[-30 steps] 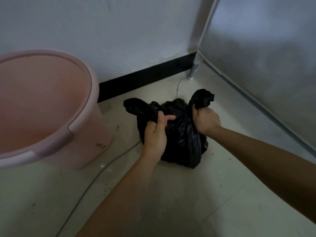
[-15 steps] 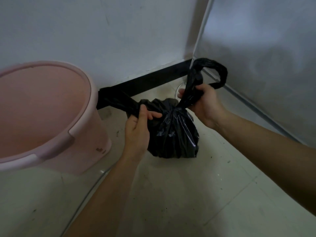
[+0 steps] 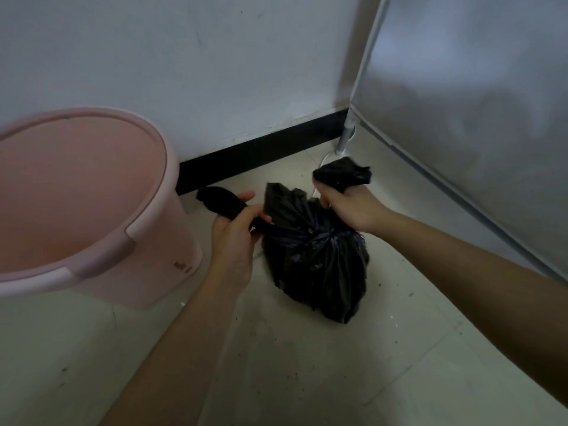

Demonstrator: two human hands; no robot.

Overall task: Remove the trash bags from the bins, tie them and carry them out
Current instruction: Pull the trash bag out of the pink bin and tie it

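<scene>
A small black trash bag [image 3: 319, 265] sits on the tiled floor, its top gathered and twisted. My left hand [image 3: 233, 241] grips the bag's left handle strip, whose end sticks out toward the wall. My right hand [image 3: 347, 204] grips the right handle strip, bunched above my fist. Both strips are pulled apart sideways from the bag's neck. A pink plastic bin [image 3: 80, 204] with no bag in it stands on the floor to the left of my left hand.
A white wall with a black skirting board [image 3: 261, 155] runs behind the bag. A grey metallic panel [image 3: 476, 118] closes off the right side, with a thin post [image 3: 347, 133] at the corner. Specks of dirt lie on the floor tiles [image 3: 307, 364].
My right hand came down from its raised position to level with the bag's neck. Both hands now pull the strips outward, and the bag has settled lower on the floor.
</scene>
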